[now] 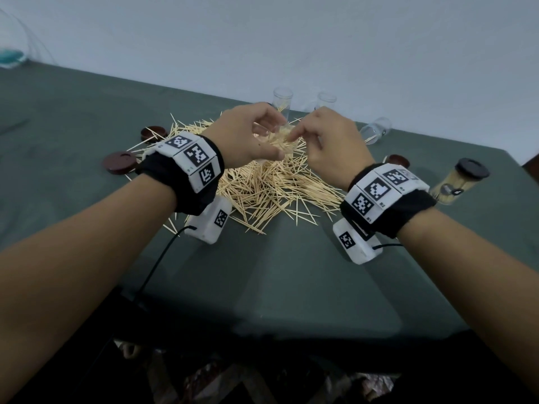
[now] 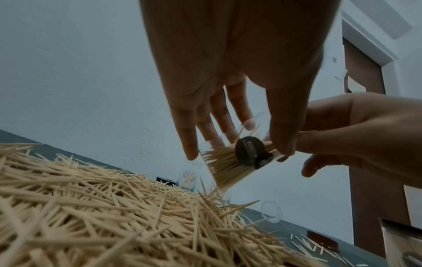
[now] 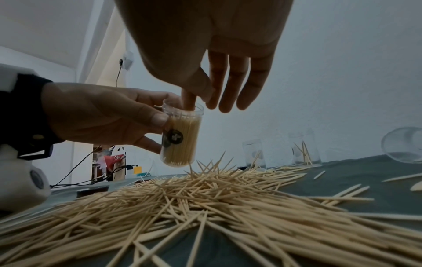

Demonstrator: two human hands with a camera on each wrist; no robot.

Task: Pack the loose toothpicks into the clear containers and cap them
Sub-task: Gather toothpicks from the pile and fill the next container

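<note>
Table [image 1: 87, 118]: green, toothpicks [image 1: 271, 193] heaped.
Left hand [image 1: 245, 135]: grips upright jar [image 3: 180, 137].
Right hand [image 1: 329, 138]: at 3 o'clock, fingertip in jar's mouth, grasping nothing visible.

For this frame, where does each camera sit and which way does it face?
Head: high, looking down at the table; both forearms, left hand, right hand.
Left wrist: low over the toothpicks, facing along the left palm toward the container.
Right wrist: low, facing the left hand gripping the container; right fingers reach inside.
The wrist views share container and pile.
</note>
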